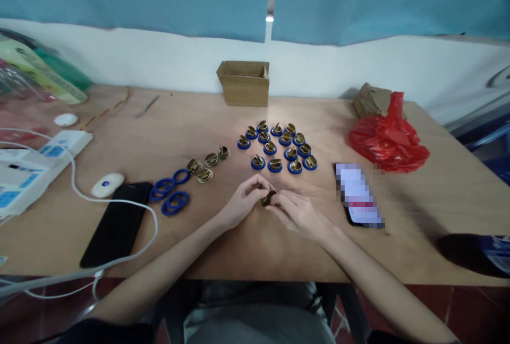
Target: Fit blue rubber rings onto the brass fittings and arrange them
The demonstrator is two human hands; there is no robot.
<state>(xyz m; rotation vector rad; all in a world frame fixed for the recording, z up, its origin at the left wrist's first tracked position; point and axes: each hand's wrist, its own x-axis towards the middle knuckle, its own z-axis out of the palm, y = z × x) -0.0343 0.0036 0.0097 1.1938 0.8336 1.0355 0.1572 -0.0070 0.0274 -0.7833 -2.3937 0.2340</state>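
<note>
Head view, left hand [251, 192]: bent at the fingers, pinching one side of a small, dark brass-coloured metal clip piece [268, 199].
Right hand [297, 210]: fingertips closed on the other side of the same piece.
Clip piece: between both hands, over the front part of the wooden tabletop [247, 254].
Blue-rimmed brass clips [274, 165]: loosely clustered just beyond the hands.
Brass clips with pale rims [204, 175]: grouped left of that cluster.
Round blue rings [175, 212]: partly overlapping, farther left, beside a black phone [113, 232].
Step in hand: probably fine two-handed fitting or adjusting of one clip; too hidden to tell whether blue-rimmed.
Next move: seemingly calling for a steady pinch from one side, a small press or turn from the other.
</note>
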